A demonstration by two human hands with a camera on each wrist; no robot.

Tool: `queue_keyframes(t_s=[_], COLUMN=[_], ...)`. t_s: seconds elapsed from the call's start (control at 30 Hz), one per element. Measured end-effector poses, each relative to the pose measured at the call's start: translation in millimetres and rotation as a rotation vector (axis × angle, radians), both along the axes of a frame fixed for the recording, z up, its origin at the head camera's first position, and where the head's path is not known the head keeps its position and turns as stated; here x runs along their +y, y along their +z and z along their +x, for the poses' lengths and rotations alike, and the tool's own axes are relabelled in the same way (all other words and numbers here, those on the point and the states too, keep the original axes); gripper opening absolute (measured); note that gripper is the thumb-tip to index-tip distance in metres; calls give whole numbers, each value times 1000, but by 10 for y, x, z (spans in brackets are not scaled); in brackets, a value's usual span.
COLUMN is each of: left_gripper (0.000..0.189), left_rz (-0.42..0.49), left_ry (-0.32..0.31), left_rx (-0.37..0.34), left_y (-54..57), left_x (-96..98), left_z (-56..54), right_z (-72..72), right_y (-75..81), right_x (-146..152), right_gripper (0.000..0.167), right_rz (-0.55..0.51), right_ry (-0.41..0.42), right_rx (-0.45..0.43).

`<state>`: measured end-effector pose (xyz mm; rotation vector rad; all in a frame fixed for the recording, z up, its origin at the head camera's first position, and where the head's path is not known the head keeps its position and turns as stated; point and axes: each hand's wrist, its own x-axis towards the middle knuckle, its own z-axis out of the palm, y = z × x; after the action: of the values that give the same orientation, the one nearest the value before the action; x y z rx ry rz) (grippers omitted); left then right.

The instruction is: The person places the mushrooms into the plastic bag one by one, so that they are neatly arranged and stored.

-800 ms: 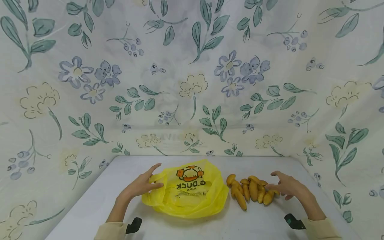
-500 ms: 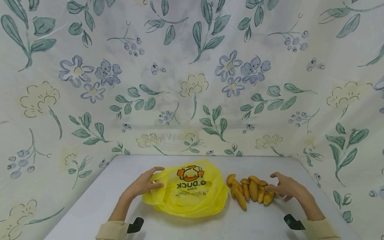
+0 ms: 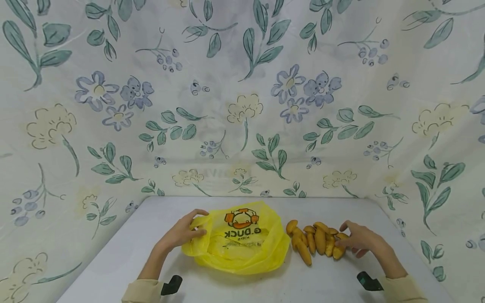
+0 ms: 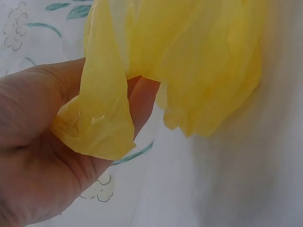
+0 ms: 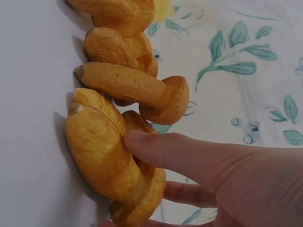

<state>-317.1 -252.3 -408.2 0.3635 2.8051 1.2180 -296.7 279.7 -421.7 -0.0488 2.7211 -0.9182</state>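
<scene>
A yellow plastic bag (image 3: 242, 248) with a duck print and mirrored lettering lies crumpled on the table. At its left side my left hand (image 3: 182, 231) holds the bag's edge; in the left wrist view a fold of the thin plastic (image 4: 106, 104) hangs across the palm, between thumb and fingers. Several brown-yellow mushrooms (image 3: 320, 240) lie in a row right of the bag. My right hand (image 3: 363, 240) is at the row's right end. Its thumb touches a thick mushroom (image 5: 102, 146) in the right wrist view, with fingers round the cap's far side, partly hidden.
The white table (image 3: 322, 284) reaches back to a flower-patterned cloth (image 3: 242, 126) that rises behind and at both sides. A black wrist device (image 3: 172, 285) sits by the left sleeve, another black device (image 3: 369, 281) by the right one.
My right hand has moved slightly left and its fingers have come in around the end mushroom. The left index finger has bent down onto the bag, which has shifted slightly right.
</scene>
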Motion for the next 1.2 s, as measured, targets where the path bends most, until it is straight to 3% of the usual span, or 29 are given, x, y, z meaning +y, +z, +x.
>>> queue_keyframes(t_s=[0.37, 0.7, 1.2], left_gripper=[36, 36, 36], left_rz=[-18, -20, 5], left_ry=[15, 14, 0], left_rx=[34, 39, 24], left_y=[-45, -52, -45], left_x=[5, -3, 15], left_z=[-31, -36, -31], right_z=[-7, -5, -27], right_y=[-5, -11, -19], right_x=[-18, 1, 44], right_gripper=[56, 58, 44], right_rz=[6, -18, -24], right_ry=[8, 5, 0], right_rx=[7, 4, 6])
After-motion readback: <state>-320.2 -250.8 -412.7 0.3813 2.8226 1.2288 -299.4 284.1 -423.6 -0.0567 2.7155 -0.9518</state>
